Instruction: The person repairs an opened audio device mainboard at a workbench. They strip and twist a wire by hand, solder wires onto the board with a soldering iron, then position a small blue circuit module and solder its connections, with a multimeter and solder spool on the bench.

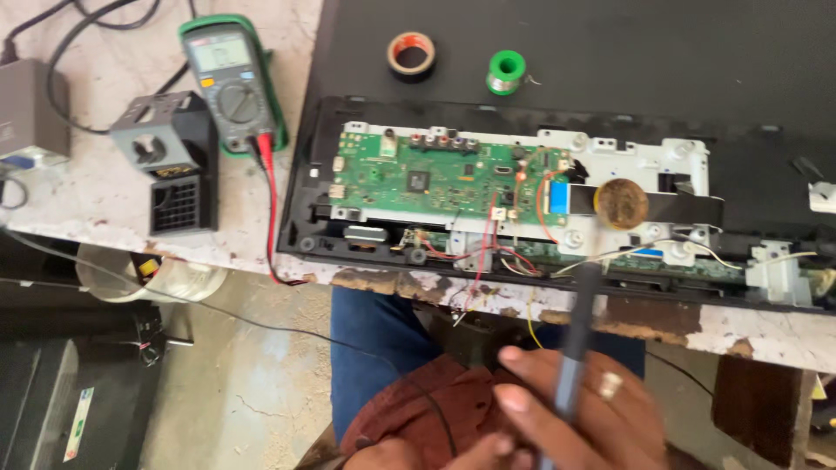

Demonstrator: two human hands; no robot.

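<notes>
A dark, slim tool (576,335), a pen-shaped rod, stands nearly upright in front of the table edge, blurred, its top end reaching up to the lower rim of the opened device. Its lower part runs down between the fingers (522,361) of the right hand (579,409), which are curled around it in a grip; a ring sits on one finger just right of the rod. The left hand (396,453) lies low at the bottom edge, next to the right one, thumb tip showing; whether it is closed on anything cannot be told. Both hands rest over a reddish-brown cloth (435,400) on the person's lap.

Above the rod's tip, on the worn white table (766,335), lies a black flat screen, back open, with a green circuit board (435,178) and a round brown disc (622,204) on a white metal frame. Further up sit a roll of black tape (411,55) and a green spool of solder wire (506,71). To the left stand a green multimeter (232,83) with red lead and a grey and black boxy holder (170,161).
</notes>
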